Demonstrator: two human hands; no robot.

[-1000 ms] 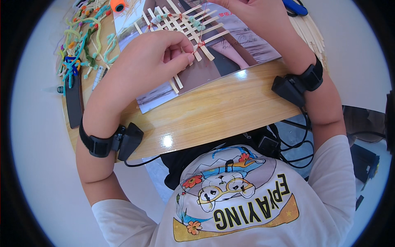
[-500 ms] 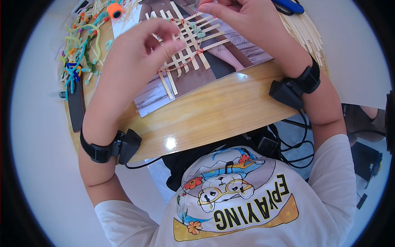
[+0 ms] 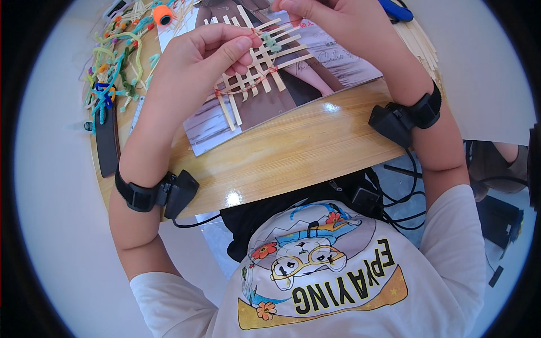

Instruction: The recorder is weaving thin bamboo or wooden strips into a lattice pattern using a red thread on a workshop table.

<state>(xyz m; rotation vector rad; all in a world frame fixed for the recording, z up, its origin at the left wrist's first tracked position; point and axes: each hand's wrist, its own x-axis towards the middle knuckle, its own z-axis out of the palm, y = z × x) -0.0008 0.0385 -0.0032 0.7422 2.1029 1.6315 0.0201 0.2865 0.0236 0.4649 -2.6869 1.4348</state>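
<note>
A woven lattice of pale flat wooden strips (image 3: 262, 69) lies on a glossy picture magazine (image 3: 211, 130), with red thread tied at its crossings. A pale green fuzzy tuft (image 3: 271, 42) sits on its upper part. My left hand (image 3: 205, 63) is over the lattice's left side, thumb and forefinger pinched at the upper left; what is between them is too small to make out. Higher and to the right, my right hand (image 3: 327, 19) is pinched at the top edge of the view on a thin red thread, its fingertips partly cut off.
Coloured pipe cleaners and beads (image 3: 115, 67) lie heaped at the left, above a dark flat bar (image 3: 106, 143). An orange spool (image 3: 163, 15) stands at the back. Loose wooden strips (image 3: 418, 42) and a blue-handled tool (image 3: 398, 9) lie at the right.
My left thumb and forefinger have come together at the lattice, from a looser, spread pose. My right hand stays raised near the top edge. The magazine and lattice have shifted slightly.
</note>
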